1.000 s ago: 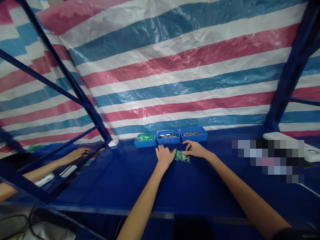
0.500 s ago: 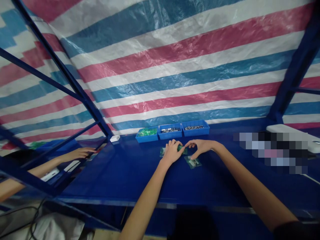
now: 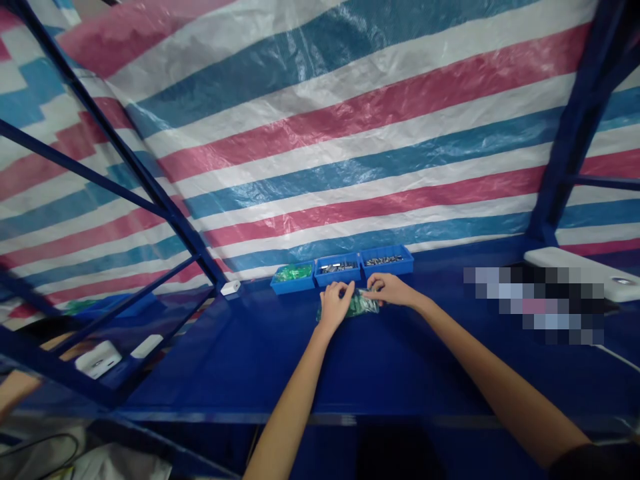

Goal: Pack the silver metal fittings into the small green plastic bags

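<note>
Small green-tinted plastic packets [image 3: 357, 303] lie close together on the blue table, partly covered by my hands. My left hand [image 3: 336, 305] is curled over the packets at their left, its thumb toward the right and its fingertips pressing them. At their right end, my right hand [image 3: 395, 291] pinches a packet [image 3: 371, 305] with something pale inside between thumb and fingers. Just behind my hands stand three blue bins: one with green packets [image 3: 294, 272], one with shiny metal pieces [image 3: 338, 267], and one with small metal parts [image 3: 384, 260].
A white box [image 3: 231, 288] sits at the table's back left. A long white device [image 3: 583, 273] lies at the right beside a pixelated patch. Blue frame posts [image 3: 165, 207] rise on both sides. Beyond the left post, another person's arm [image 3: 20, 390] and white devices [image 3: 99, 360] show.
My right hand has brought the separate packet from front right up against the others by my left hand. The view has shifted slightly. The other person's hand has drawn back leftward.
</note>
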Available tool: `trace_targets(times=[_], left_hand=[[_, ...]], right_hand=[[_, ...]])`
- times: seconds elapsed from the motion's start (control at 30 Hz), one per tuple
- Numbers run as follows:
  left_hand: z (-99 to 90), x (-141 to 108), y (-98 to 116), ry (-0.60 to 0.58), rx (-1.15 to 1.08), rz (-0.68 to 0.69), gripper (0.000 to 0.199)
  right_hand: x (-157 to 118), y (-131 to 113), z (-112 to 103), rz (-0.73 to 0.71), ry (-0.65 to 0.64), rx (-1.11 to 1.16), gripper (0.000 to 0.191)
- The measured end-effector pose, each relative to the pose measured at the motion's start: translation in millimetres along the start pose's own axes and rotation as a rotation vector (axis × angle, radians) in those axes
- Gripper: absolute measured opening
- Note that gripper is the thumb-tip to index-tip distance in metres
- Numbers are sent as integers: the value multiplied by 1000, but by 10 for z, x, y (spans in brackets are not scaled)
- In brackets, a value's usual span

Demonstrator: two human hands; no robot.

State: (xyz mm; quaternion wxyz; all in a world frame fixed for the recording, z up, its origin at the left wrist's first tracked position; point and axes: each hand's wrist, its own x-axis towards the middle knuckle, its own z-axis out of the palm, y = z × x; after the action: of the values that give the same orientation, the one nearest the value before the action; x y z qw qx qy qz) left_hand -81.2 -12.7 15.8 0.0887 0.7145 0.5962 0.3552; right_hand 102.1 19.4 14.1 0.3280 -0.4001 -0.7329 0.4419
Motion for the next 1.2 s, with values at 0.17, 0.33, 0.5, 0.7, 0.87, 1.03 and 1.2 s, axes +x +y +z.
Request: trace_targets(times=[0.17, 0.33, 0.5, 0.7, 0.87, 1.03, 1.2], left_hand=[[24, 38, 42, -8, -511, 29, 30], [21, 87, -2, 74, -748, -91, 31], [0, 110, -43, 122, -632, -6, 25], [-29, 88, -13, 186, -499, 107, 20], [-35, 95, -30, 227, -491, 200, 8], [-42, 73, -60, 225, -259, 326, 2], [-29, 37, -80, 177, -39, 380, 7]], right_hand=[[51, -68, 179, 36, 130, 355, 36], [18, -124, 244, 58, 54, 428, 43], [29, -106, 244, -48, 121, 329, 35], [59, -45, 217, -139, 236, 323, 31], [47, -36, 197, -298, 321, 83, 19], [43, 43, 164, -417, 390, -129, 14], [68, 175, 129, -457, 394, -170, 13]])
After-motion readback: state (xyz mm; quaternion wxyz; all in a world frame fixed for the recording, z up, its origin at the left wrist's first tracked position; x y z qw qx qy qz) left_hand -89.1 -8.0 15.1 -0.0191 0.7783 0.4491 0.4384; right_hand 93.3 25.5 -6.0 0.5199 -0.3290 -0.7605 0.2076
